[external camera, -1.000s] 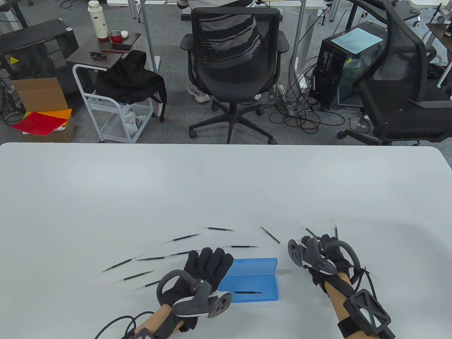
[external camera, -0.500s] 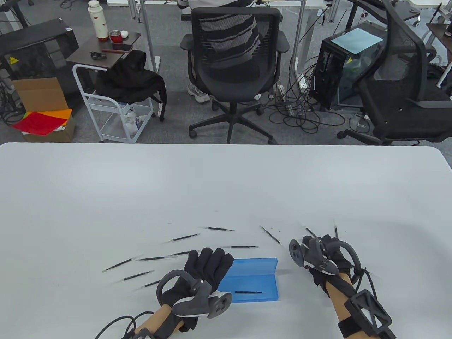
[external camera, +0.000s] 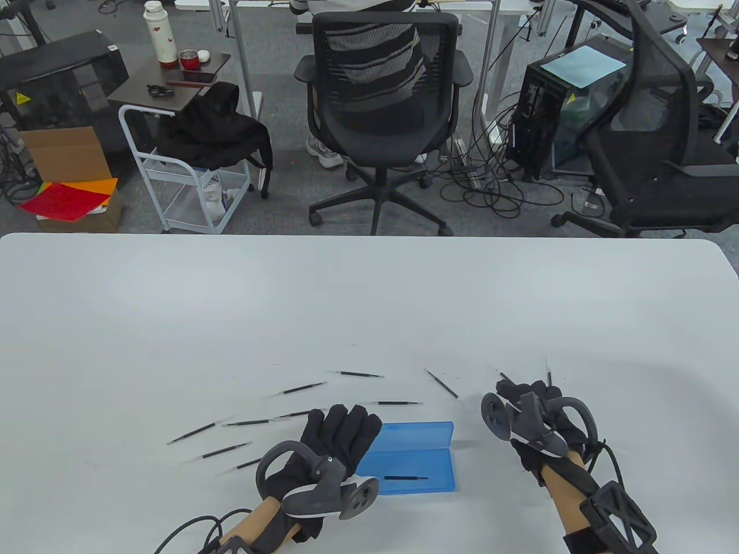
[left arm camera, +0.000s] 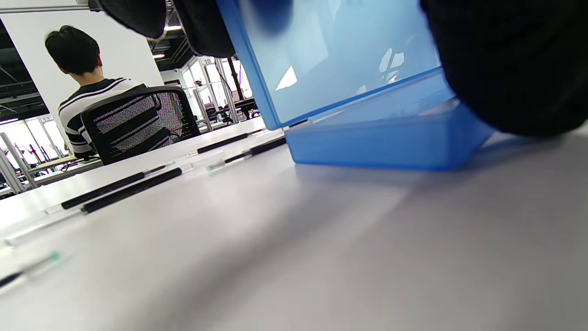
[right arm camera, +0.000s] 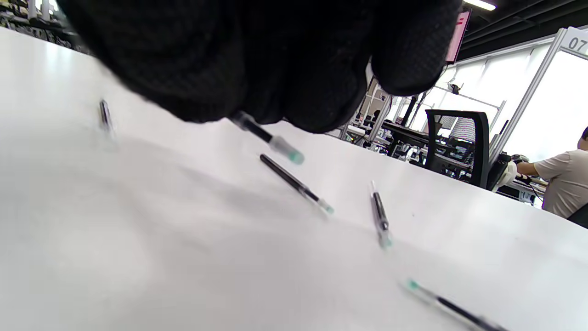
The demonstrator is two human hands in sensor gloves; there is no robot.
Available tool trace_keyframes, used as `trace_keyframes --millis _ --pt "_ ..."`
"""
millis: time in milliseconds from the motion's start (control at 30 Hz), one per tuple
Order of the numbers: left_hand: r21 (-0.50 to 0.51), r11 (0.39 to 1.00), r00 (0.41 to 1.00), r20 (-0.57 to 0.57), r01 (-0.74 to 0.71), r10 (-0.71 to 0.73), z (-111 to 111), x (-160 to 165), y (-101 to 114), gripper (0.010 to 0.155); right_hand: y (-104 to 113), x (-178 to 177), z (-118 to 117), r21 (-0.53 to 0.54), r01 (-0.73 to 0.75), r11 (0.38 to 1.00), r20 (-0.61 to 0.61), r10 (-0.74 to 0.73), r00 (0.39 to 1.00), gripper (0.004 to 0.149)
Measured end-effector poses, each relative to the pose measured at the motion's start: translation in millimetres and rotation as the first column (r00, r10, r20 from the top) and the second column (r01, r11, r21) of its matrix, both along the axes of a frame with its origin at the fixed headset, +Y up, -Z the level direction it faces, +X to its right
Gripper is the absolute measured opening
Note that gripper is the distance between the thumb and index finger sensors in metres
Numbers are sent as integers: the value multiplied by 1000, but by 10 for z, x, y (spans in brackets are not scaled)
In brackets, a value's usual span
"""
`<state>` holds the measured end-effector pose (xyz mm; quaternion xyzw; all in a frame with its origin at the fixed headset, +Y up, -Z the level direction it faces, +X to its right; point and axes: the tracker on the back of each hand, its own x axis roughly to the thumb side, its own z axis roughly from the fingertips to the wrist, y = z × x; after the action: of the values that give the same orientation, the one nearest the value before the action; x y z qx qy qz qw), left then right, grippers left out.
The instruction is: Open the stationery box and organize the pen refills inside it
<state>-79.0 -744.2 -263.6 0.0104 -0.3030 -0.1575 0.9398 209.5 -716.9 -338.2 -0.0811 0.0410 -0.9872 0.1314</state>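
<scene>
The blue stationery box lies open near the table's front edge, its lid standing up at the back. One pen refill lies in its tray. My left hand is at the box's left end, fingers behind the lid and thumb in front of it. My right hand, right of the box, pinches a pen refill in its fingertips, just above the table. Several more refills lie scattered left of and behind the box. Others lie near my right hand.
The white table stretches bare toward its far edge. Beyond it stand a black office chair with a seated person, a white cart and a computer tower. Cables trail from both wrists.
My right hand has shifted a little to the right and towards me, still over the refills there. The left hand and the box have stayed put.
</scene>
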Motion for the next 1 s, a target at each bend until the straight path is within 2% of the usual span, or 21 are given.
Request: trace_keyframes --millis 233,433,667,1000 --pt "0 1000 1000 0 0 0 0 0 0 125 332 -239 365 105 44 994 -125 -31 992 66" --pt "-3 1000 1000 -2 -1 1 1 -1 -2 125 419 -624 740 144 44 989 -284 -1 959 66" --pt "-2 1000 1000 -2 -1 1 3 -2 -2 124 199 -1066 1020 116 -11 993 -420 59 906 66" --pt "-6 1000 1000 -1 -4 4 0 -6 -4 125 -157 -1424 1054 75 -106 991 -485 130 865 66"
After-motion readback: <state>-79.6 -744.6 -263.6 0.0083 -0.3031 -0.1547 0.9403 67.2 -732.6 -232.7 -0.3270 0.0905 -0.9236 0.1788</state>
